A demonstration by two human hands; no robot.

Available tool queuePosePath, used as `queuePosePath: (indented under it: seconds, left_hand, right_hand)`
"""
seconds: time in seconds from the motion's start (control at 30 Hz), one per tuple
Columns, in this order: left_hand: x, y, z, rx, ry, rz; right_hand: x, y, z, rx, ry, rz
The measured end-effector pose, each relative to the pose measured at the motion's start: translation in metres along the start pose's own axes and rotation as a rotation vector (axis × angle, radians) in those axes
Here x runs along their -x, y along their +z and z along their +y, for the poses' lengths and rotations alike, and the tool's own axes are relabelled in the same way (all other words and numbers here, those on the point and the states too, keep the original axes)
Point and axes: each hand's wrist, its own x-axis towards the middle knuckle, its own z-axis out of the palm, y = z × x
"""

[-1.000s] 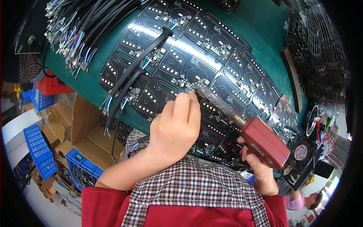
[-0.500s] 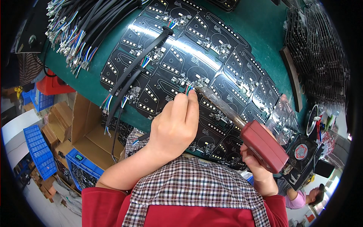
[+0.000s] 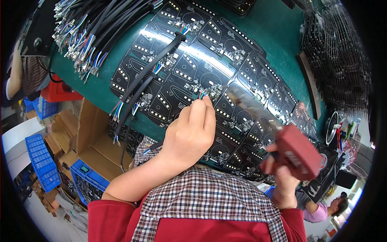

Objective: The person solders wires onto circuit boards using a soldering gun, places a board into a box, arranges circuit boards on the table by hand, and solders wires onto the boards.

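While your left hand [image 3: 189,135] pinches coloured wires [image 3: 200,96] onto a black board [image 3: 209,86] on the green table [image 3: 278,32], your right hand [image 3: 282,177] grips a red soldering gun [image 3: 296,151], its barrel angled up-left toward them.

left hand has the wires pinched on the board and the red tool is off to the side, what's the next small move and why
Probably bring the red tool in the right hand up-left to the coloured wire ends that the left hand pinches against the black circuit board. Its tip looks short of that joint, though blurred.
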Motion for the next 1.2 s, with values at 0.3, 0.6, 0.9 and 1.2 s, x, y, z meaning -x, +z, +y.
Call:
queuePosePath:
  seconds: [0.3,0.6,0.9,1.2]
  left_hand:
    - [0.010,-0.023,-0.005,0.110,-0.039,-0.168]
    - [-0.022,-0.055,-0.049,0.256,-0.206,-0.233]
    - [-0.129,0.003,-0.145,-0.113,-0.281,0.147]
    - [-0.127,-0.018,-0.168,0.454,-0.304,0.253]
  right_hand:
    - [-0.021,-0.008,-0.035,0.026,-0.240,0.057]
    - [-0.048,-0.021,-0.025,-0.111,-0.169,-0.042]
    - [-0.048,-0.019,-0.020,-0.152,-0.194,0.001]
    - [-0.047,-0.020,-0.015,-0.093,-0.223,-0.006]
